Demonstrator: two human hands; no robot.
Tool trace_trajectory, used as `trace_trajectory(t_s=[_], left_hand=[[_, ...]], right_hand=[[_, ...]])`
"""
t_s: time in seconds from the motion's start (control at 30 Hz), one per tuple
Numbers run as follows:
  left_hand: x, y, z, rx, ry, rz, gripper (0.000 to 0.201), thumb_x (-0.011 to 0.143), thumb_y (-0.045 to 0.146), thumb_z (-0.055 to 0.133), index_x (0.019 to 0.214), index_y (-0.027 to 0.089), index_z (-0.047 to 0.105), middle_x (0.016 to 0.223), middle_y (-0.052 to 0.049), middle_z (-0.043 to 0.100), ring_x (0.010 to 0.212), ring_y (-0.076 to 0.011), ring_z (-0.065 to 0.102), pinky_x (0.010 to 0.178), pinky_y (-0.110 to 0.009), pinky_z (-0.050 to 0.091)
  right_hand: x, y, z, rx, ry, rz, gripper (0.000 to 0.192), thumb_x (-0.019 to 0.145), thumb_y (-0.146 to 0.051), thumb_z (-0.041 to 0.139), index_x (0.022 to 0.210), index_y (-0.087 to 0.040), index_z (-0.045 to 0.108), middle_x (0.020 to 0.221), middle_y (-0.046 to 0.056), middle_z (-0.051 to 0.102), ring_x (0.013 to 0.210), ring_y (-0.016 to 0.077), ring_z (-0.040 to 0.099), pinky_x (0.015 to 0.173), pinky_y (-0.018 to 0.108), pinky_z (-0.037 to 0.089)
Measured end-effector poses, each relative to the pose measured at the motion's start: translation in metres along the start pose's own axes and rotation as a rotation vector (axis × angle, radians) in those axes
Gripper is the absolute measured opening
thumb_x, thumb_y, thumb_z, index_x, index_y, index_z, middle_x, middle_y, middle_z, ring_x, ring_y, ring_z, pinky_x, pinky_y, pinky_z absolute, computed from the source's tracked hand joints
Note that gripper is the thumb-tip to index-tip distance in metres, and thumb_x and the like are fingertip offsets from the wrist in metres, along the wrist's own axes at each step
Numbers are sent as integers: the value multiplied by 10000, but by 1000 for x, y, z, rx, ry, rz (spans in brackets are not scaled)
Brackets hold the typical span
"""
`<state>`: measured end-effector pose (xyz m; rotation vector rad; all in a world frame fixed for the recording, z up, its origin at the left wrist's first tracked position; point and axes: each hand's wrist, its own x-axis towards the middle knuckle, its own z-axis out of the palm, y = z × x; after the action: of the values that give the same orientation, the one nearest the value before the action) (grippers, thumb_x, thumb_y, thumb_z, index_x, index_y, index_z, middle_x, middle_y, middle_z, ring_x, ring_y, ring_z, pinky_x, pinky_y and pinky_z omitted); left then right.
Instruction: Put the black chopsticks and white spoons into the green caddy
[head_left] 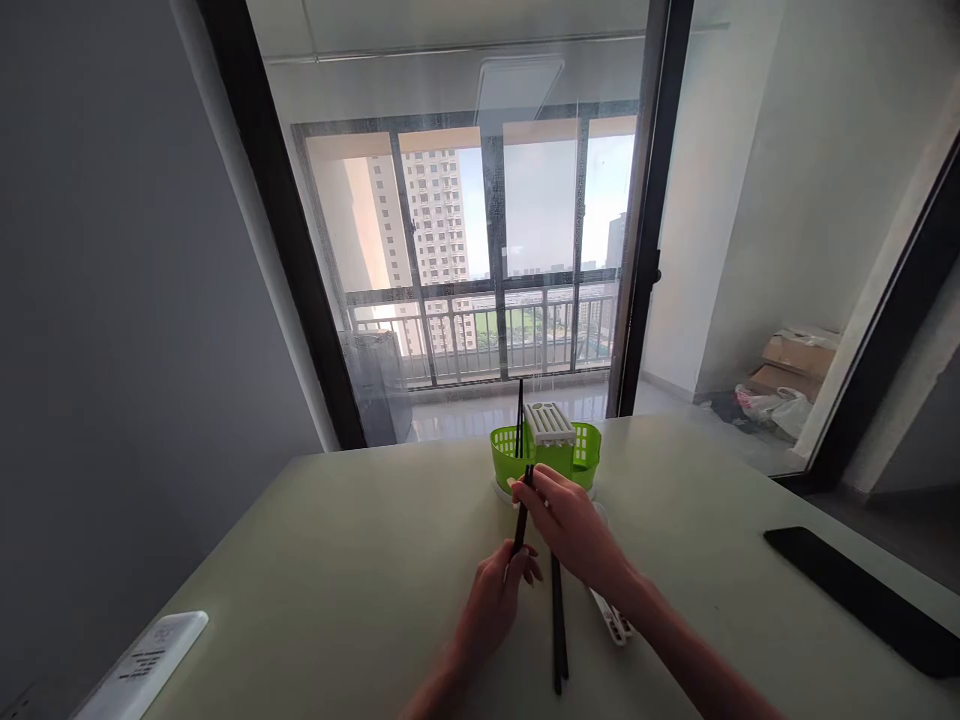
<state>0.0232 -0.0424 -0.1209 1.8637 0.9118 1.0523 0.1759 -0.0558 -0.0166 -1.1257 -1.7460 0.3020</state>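
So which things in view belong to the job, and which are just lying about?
Likely in the job: dark chopsticks between left hand and right hand; loose chopsticks; green basket; white utensils.

Apparently lying about: black slab; whitish object; cardboard boxes.

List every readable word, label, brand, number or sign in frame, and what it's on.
No text is legible.
White slab-like object at the table's left edge: dark printed lines, too small and blurred to read.
White utensil handles: small dark marks near the ends, too small to tell whether they are lettering.
Held black chopsticks and green basket: no lettering visible.
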Motion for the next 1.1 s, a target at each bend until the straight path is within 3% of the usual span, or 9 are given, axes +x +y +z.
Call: trace_trajectory(t_s=[0.23, 0.4, 0.7, 0.87, 1.0, 1.1], left_hand=[[1, -3, -2, 175, -53, -20, 433, 1018, 421, 359, 877, 213, 711, 919, -30, 747, 845, -175, 645, 867, -288, 472], [1, -1, -7, 186, -53, -6, 381, 1002, 390, 411, 910, 241, 750, 986, -14, 753, 959, -185, 657, 926, -277, 462], [3, 3, -8, 200, -76, -23, 379, 993, 404, 425, 916, 242, 759, 955, -8, 760, 877, -181, 658, 880, -269, 476], [4, 0, -7, 189, -88, -19, 385, 999, 410, 420, 924, 236, 755, 984, -17, 759, 924, -186, 664, 897, -270, 474], [3, -4, -5, 165, -101, -24, 414, 1001, 429, 402, 910, 224, 750, 992, -27, 759, 926, -194, 670, 897, -283, 487], [3, -11, -3, 113, -96, -46, 439, 1013, 430, 360, 908, 203, 721, 885, -29, 753, 845, -187, 670, 838, -282, 503]], right_hand=[[-10, 9, 4, -40, -25, 32, 349, 1033, -413, 398, 784, -238, 569, 807, 7, 599, 668, 147, 568, 659, 248, 438], [-12, 11, 4, -12, -48, 59, 347, 1034, -417, 393, 788, -237, 560, 812, 1, 591, 652, 141, 552, 628, 238, 426], [-10, 11, 3, -8, -44, 44, 333, 1028, -410, 413, 790, -232, 563, 794, -4, 579, 656, 142, 545, 633, 247, 418], [-11, 12, 2, 20, 45, 58, 312, 1019, -418, 442, 774, -234, 503, 767, -15, 556, 645, 134, 509, 599, 239, 401], [-6, 9, -8, 32, 97, 18, 353, 1021, -434, 429, 737, -232, 488, 748, -7, 542, 642, 136, 507, 601, 245, 413], [9, 8, -28, 102, 149, 45, 387, 997, -510, 453, 743, -227, 523, 733, 2, 544, 639, 141, 534, 580, 246, 442]])
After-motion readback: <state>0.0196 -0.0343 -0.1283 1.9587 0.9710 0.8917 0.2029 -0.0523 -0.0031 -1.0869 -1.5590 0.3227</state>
